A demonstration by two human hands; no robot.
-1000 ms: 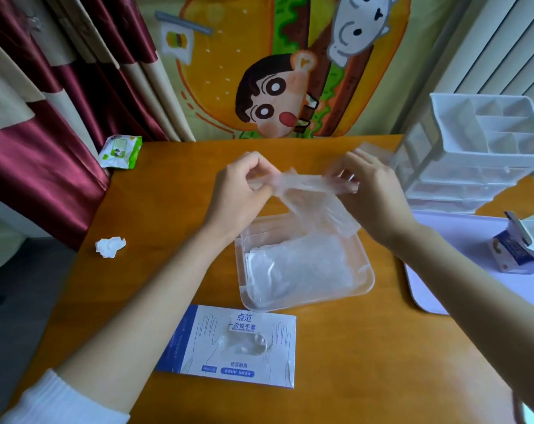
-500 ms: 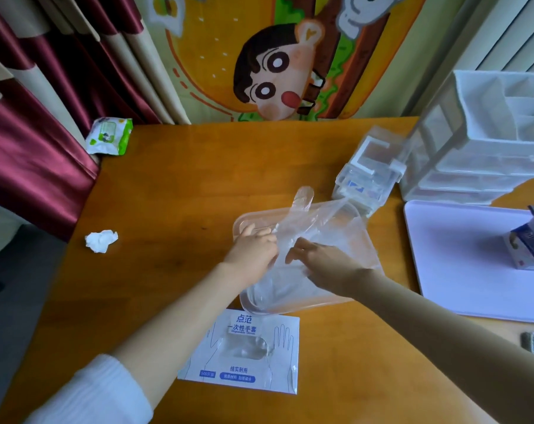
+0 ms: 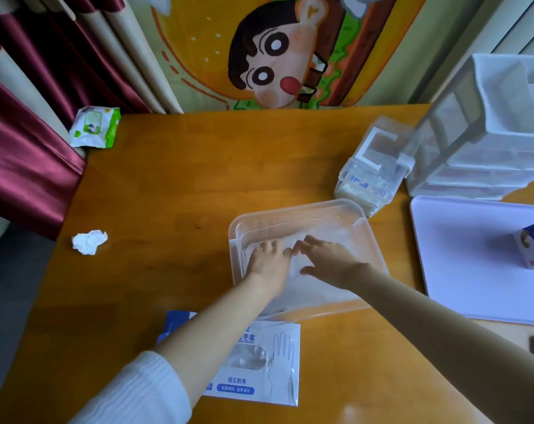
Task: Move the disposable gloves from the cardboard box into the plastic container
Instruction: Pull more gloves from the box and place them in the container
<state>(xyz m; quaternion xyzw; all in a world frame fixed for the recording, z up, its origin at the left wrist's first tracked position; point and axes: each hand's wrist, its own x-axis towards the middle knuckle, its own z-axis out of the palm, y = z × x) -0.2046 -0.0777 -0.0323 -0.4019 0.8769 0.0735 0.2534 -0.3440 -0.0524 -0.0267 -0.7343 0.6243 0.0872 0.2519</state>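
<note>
while the left hand (image 3: 268, 263) and right hand (image 3: 331, 261) are pressing flat on gloves (image 3: 324, 235) in the plastic container (image 3: 293, 209), the cardboard box (image 3: 272, 381) is lying nearer the left.

Plastic container (image 3: 293, 206) clear; gloves (image 3: 321, 237) in it milky translucent white; table (image 3: 174, 191) under it orange-brown wood grain; cardboard box (image 3: 278, 371) on its near side white, blue edge, blue labels, blue glove outlines; wipes pack (image 3: 94, 127) far left white-green; curtain (image 3: 30, 166) there maroon with cream stripes; board (image 3: 468, 255) right of it pale lilac
</note>
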